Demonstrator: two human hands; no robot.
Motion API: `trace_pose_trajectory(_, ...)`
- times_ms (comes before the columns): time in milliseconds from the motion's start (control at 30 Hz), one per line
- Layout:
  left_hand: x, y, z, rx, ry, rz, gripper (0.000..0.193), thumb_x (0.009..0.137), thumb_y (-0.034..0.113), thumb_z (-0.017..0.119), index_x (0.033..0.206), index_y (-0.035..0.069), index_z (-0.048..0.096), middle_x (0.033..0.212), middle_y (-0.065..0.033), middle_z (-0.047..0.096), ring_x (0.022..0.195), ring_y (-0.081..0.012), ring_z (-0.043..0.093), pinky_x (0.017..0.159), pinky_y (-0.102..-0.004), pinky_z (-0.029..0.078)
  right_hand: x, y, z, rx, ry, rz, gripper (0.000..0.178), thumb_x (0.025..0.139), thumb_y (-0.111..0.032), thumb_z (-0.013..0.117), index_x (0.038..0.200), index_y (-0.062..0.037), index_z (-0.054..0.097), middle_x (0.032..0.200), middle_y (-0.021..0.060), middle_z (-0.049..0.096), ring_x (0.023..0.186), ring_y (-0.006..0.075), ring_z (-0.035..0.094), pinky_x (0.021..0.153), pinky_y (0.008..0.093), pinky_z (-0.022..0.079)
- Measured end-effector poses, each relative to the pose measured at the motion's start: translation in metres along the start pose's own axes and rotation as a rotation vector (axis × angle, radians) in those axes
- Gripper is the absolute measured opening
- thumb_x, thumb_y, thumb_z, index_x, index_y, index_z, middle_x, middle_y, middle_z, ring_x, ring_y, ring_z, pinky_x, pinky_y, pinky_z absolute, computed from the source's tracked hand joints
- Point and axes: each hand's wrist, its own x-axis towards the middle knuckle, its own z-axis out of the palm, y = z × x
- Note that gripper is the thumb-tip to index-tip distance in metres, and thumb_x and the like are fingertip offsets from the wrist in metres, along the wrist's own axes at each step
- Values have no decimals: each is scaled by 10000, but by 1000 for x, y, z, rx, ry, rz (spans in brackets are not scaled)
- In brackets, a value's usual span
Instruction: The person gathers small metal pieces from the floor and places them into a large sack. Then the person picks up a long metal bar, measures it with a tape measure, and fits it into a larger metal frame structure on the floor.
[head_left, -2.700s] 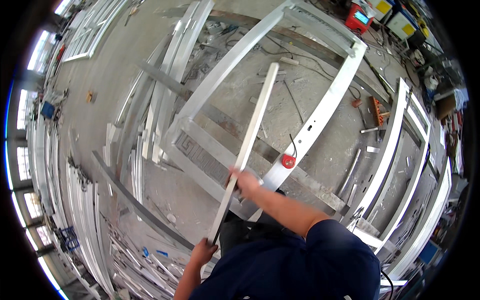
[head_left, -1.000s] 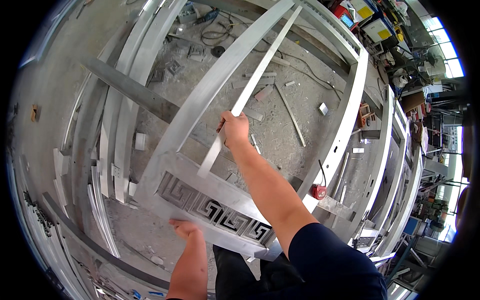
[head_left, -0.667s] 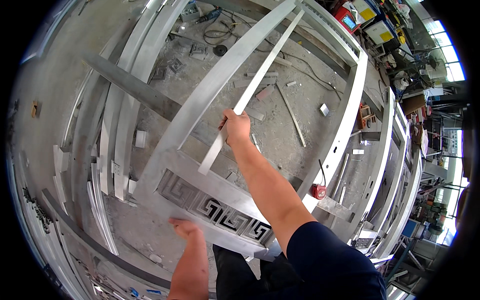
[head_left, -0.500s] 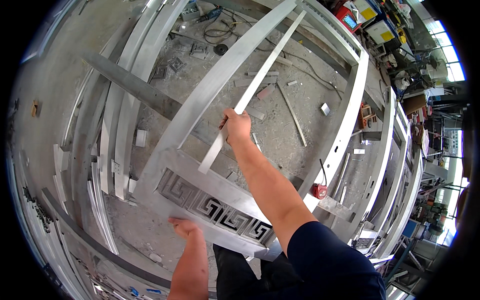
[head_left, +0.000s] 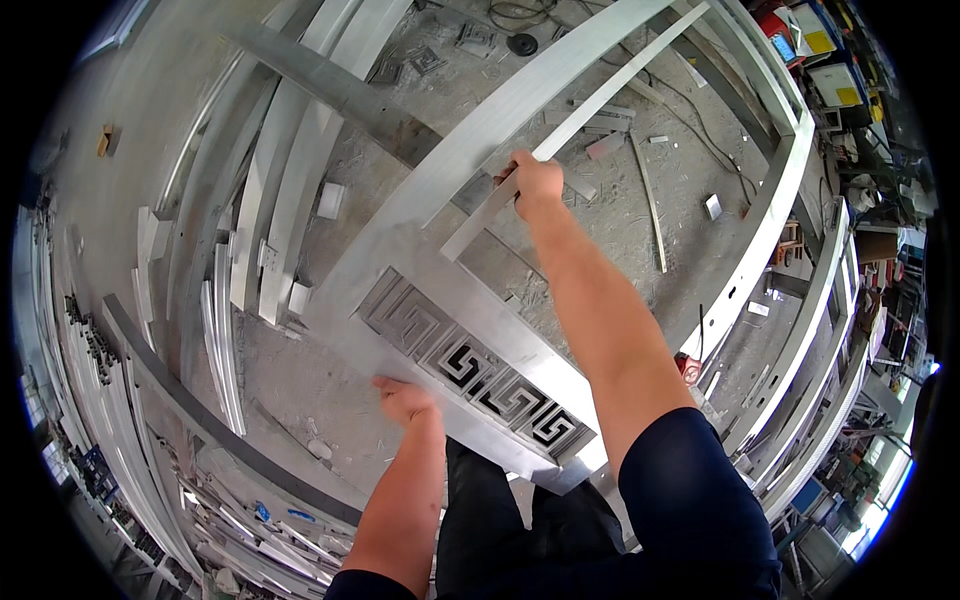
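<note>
Lengths of metal stock (head_left: 265,210) lie left of the big silver frame (head_left: 510,113). The left hand (head_left: 405,400) is at the frame's near edge; whether it grips, I can't tell. Just inside that edge, the key-patterned panel (head_left: 478,362) looks already set in. Lengthwise along the frame's opening runs the slim bar (head_left: 600,99), the right hand (head_left: 538,180) wrapped round it; I'd judge it not yet fixed. A red tape measure (head_left: 688,369) sits at the frame's right side. Beyond the frame's far right corner, yellow labels (head_left: 818,41) show, too small to read.
</note>
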Motion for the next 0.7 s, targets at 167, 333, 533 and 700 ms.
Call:
trace_pose_trajectory(167,1,1,-2,-59,-65,-14,650,1014,467,334,958,-107,632,889,-268,668,796,-381,640,726,-444,490,16,14,0,-59,27,5,216,822,-37,612,937,65,460,786,148,565,606,261,595,531,415,542)
trace_pose_trajectory(333,9,-16,4,-138,-127,-38,651,1018,468,303,1149,-108,576,1113,-272,627,1010,-359,623,863,-400,487,55,30,-20,-359,64,-116,243,795,-128,652,942,59,599,834,156,641,632,238,630,548,362,515)
trace_pose_trajectory(533,-7,14,-6,-110,-154,-181,685,1016,494,265,1293,-92,485,1264,-273,553,1134,-393,569,956,-399,468,41,32,-15,-697,137,-178,473,752,-308,678,1023,75,617,1005,236,670,944,339,658,846,388,504)
trace_pose_trajectory(700,-17,30,-6,-29,-135,-148,721,1008,527,248,1269,-94,506,1239,-267,571,1097,-389,587,923,-408,484,59,52,-24,-569,190,-219,343,762,-229,662,926,67,608,799,159,693,746,255,677,697,363,522)
